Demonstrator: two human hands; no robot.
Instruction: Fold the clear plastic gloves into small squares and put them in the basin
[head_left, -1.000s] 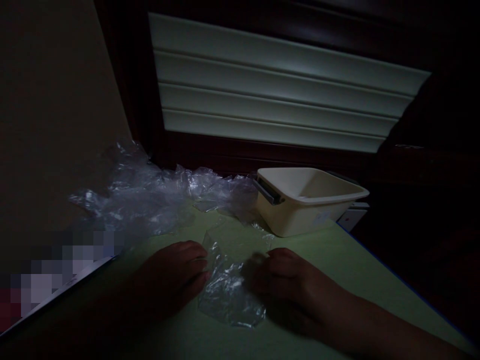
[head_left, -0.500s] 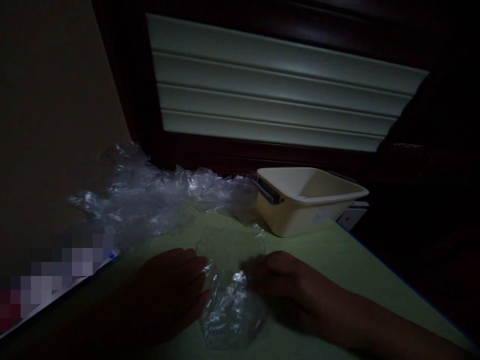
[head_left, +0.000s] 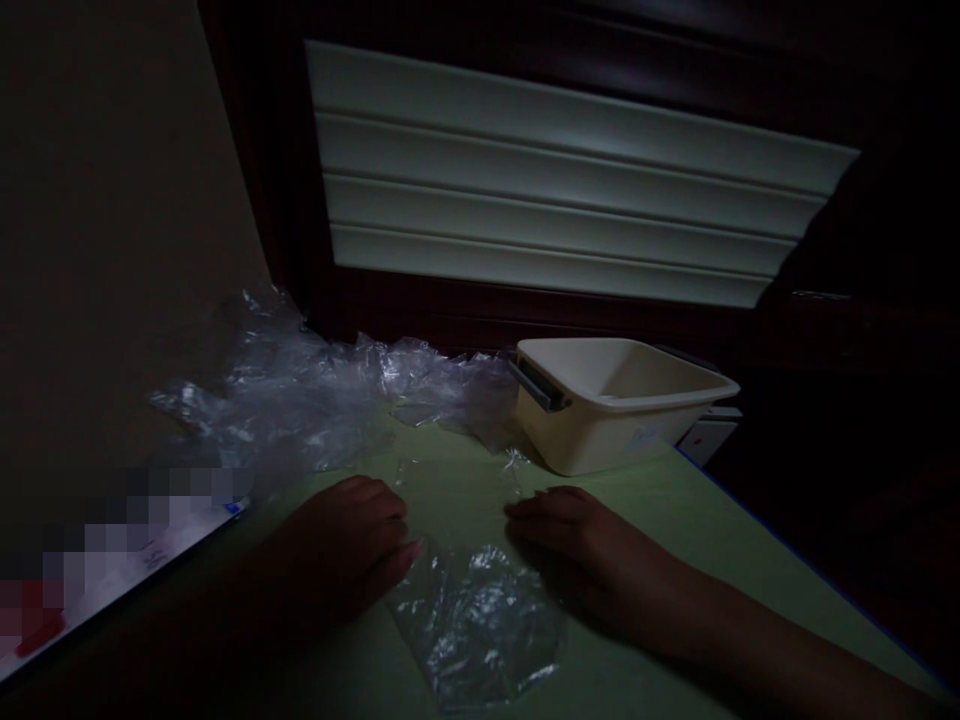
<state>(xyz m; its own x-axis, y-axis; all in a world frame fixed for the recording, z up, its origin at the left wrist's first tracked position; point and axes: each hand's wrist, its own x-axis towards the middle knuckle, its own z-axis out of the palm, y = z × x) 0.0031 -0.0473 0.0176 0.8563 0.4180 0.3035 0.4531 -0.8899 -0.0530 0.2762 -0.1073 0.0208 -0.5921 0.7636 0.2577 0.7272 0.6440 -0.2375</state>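
Note:
A clear plastic bag (head_left: 480, 620) lies on the green tabletop between my two hands, its lower part wrinkled and shiny, its upper part flatter. My left hand (head_left: 349, 535) is closed at the bag's left edge, thumb and curled fingers together on the film. On the opposite edge, my right hand (head_left: 577, 535) has its fingers drawn together against the plastic. Dim light hides the exact contact of the fingertips. Behind the hands spreads a pile of crumpled clear plastic bags (head_left: 300, 400).
A cream plastic basin (head_left: 600, 440) with dark handles stands at the tabletop's (head_left: 637, 510) back right, near its blue edge. A white printed sheet or package (head_left: 172, 540), partly pixelated, lies at the left. A dark-framed panel with pale slats (head_left: 555, 190) rises behind.
The bag has spread wider and its wrinkled lower part has shifted slightly right. My right hand has moved a little right, and my left hand's fingers are more curled.

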